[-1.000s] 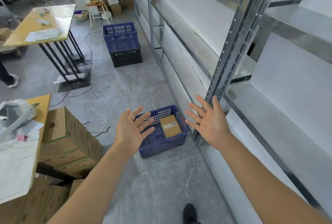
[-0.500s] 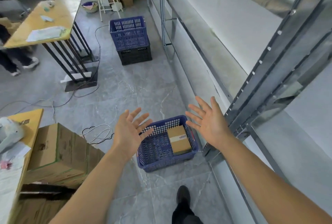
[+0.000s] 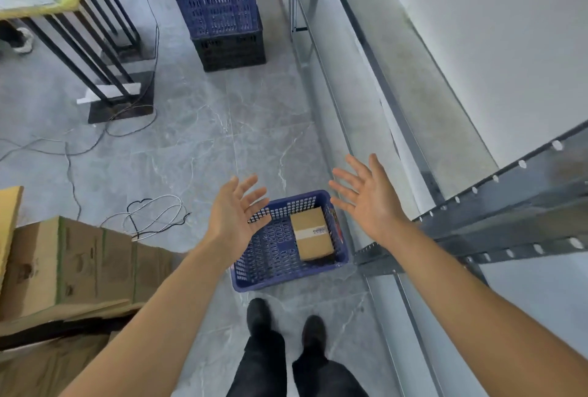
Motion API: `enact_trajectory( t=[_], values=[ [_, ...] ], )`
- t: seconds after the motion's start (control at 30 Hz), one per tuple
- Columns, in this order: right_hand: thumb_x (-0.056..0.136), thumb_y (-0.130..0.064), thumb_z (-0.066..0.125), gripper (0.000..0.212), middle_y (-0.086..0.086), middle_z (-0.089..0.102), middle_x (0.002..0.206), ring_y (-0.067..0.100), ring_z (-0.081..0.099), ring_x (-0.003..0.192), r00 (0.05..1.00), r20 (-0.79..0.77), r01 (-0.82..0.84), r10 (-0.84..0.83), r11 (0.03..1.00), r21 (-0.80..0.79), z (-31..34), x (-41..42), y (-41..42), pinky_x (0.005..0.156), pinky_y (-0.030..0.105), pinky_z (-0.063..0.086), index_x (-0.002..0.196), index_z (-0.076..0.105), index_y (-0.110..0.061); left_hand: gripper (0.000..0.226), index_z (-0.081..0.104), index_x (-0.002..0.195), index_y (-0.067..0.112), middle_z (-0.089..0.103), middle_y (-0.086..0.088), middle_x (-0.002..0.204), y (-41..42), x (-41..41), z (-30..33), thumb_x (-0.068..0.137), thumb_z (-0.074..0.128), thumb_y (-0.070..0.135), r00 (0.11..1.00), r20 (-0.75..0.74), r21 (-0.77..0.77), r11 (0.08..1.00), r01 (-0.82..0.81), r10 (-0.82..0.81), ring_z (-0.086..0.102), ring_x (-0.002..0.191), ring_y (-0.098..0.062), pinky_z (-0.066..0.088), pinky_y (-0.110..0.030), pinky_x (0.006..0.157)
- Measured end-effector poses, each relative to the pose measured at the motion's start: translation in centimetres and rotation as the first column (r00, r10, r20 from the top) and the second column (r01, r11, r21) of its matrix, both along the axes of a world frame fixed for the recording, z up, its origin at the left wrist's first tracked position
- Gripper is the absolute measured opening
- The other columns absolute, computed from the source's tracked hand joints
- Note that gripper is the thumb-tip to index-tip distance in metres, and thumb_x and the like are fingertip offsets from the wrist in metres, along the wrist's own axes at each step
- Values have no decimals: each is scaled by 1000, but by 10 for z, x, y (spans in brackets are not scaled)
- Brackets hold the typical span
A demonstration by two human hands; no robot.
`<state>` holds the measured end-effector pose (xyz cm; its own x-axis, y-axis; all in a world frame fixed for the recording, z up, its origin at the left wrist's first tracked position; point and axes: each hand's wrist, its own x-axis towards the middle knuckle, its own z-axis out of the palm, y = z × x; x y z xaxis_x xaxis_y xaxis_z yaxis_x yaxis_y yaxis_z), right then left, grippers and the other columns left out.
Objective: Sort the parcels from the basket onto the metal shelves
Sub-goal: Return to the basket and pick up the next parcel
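Overhead, the left hand (image 3: 234, 215) and right hand (image 3: 369, 202) hover empty, fingers spread wide, above the blue basket (image 3: 254, 279) on the floor. One cardboard parcel (image 3: 311, 234) lies inside, just beside the metal shelves (image 3: 496, 224)

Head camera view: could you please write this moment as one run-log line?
phase: reach | left hand: open, empty | right hand: open, empty | parcel: in blue basket | metal shelves: bare
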<state>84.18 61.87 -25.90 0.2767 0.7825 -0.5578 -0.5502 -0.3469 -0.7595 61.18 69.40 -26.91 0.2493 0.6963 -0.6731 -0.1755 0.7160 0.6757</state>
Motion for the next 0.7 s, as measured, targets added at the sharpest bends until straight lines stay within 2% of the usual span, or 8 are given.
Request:
enact_trajectory(
  t=[0.1, 0.23, 0.37, 0.43, 0.53, 0.7],
  values=[
    [106, -55, 32, 63, 13, 51, 156, 33, 52, 139, 996, 35, 82, -81, 996, -22, -24, 4, 16, 119, 55, 38, 160, 36, -21, 51, 62, 143, 23, 60, -8, 147, 31, 6, -28, 108, 35, 47, 998, -33, -12, 998, 57, -57, 53, 138, -27, 41, -52, 113],
    [107, -52, 32, 61, 13, 51, 156, 32, 53, 139, 988, 73, 143, -136, 984, -104, -69, 5, 30, 111, 46, 45, 159, 37, -22, 50, 59, 146, 26, 55, -4, 155, 66, 12, -70, 108, 34, 46, 988, -60, -65, 988, 139, -143, 47, 145, -24, 36, -54, 119],
    [108, -50, 29, 59, 10, 51, 154, 25, 53, 133, 990, 124, 95, -73, 979, -180, -131, 12, 50, 119, 48, 39, 160, 36, -21, 49, 56, 148, 28, 49, -4, 161, 98, 14, -126, 109, 34, 47, 975, -78, -88, 976, 200, -207, 42, 149, -25, 32, -57, 122],
    [109, -50, 29, 57, 9, 50, 155, 25, 50, 137, 989, 144, 66, -35, 973, -219, -165, 17, 62, 121, 49, 37, 159, 36, -23, 49, 57, 147, 28, 49, -4, 160, 111, 17, -161, 108, 34, 48, 973, -97, -107, 974, 200, -210, 43, 149, -26, 31, -58, 123],
    [109, -49, 26, 57, 10, 45, 160, 27, 44, 146, 984, 173, 14, 34, 963, -270, -222, 28, 80, 119, 46, 37, 159, 35, -23, 51, 55, 150, 29, 48, -3, 161, 122, 23, -218, 108, 33, 50, 972, -111, -141, 971, 191, -207, 41, 150, -25, 34, -54, 119],
    [109, -47, 30, 56, 8, 42, 162, 25, 39, 150, 967, 201, -73, 156, 928, -365, -325, 48, 105, 117, 41, 34, 158, 37, -21, 57, 42, 158, 31, 38, 1, 169, 119, 42, -324, 108, 30, 55, 960, -134, -207, 954, 216, -246, 33, 156, -23, 32, -48, 115]
  ],
)
